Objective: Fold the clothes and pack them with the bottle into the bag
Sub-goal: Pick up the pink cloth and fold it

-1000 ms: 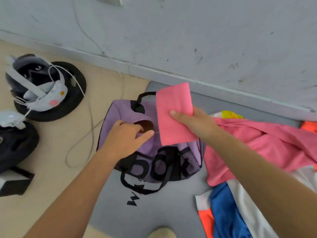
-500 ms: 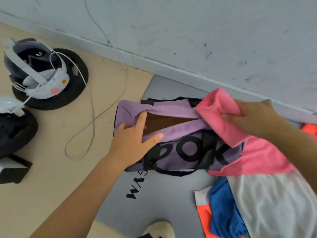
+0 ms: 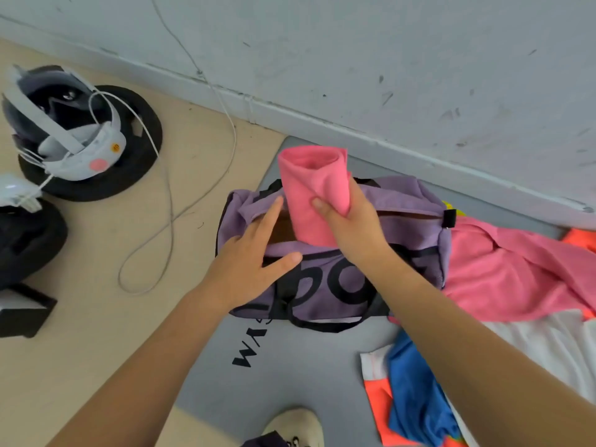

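A purple duffel bag (image 3: 403,201) with black lettering and straps lies on a grey mat, its top zip open. My left hand (image 3: 251,262) presses on the near edge of the opening and holds it apart. My right hand (image 3: 351,230) grips a rolled pink cloth (image 3: 309,185), whose lower end dips into the opening while the upper end sticks up. To the right of the bag lies a loose pink garment (image 3: 503,272). No bottle is in view.
White, blue (image 3: 416,398) and orange clothes lie at the lower right on the grey mat (image 3: 290,366). A headset (image 3: 67,133) on a black round base and a white cable (image 3: 167,201) lie on the beige floor at left. The wall runs behind the bag. My shoe (image 3: 296,427) shows at the bottom.
My right hand brought the pink cloth from the bag's right end to the left part of the opening, now rolled and standing in it. My left hand stayed at the opening's edge.
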